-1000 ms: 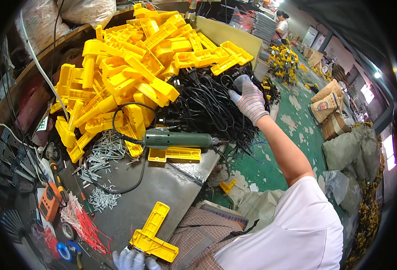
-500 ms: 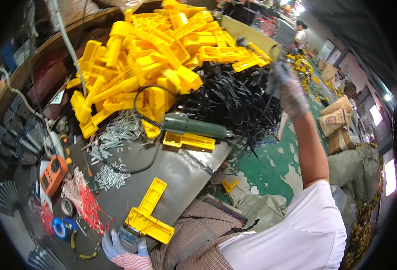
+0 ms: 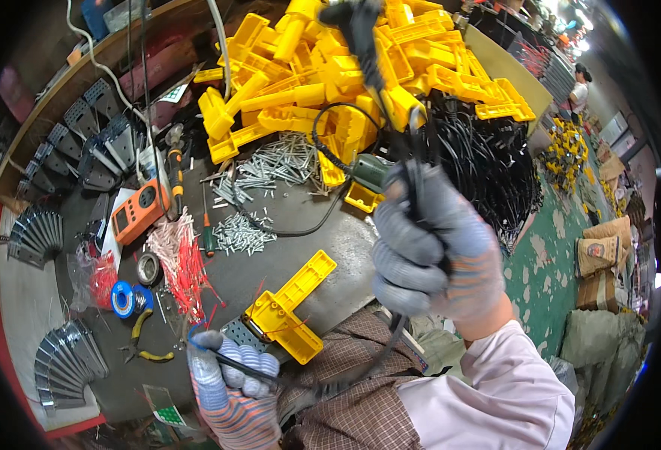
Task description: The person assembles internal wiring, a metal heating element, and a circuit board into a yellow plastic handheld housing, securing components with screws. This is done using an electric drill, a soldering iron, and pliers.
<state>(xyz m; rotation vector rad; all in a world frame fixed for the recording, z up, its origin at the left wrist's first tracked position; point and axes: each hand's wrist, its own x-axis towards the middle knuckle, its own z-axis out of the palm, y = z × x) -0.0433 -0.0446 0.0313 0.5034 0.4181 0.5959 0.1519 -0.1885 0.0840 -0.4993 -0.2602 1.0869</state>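
My right hand (image 3: pixel 444 251), in a grey glove, is raised close to the view with its fingers wrapped round a black power cord (image 3: pixel 379 361). A dark plug-like end sticks up above the fist, blurred by motion. From below the fist the cord loops down to my left hand (image 3: pixel 239 379), whose gloved fingers are closed on the cord's other end. Thin blue and red wire ends show at those fingertips. Just beyond the left hand lies a T-shaped yellow plastic housing (image 3: pixel 291 306), with a perforated metal plate (image 3: pixel 242 334) at its near side.
Behind are a heap of yellow housings (image 3: pixel 293 97), a bundle of black cords (image 3: pixel 480 157) and piles of screws (image 3: pixel 244 234). A green power screwdriver (image 3: pixel 370 172) lies partly behind my right hand. Left are an orange meter (image 3: pixel 140 210), red-tipped wires (image 3: pixel 176 262), pliers (image 3: pixel 144 337) and metal plates.
My right hand has come back from the cord bundle toward me, bringing a black cord. My left hand has left the metal plate and closed on the cord's end. The view has shifted left.
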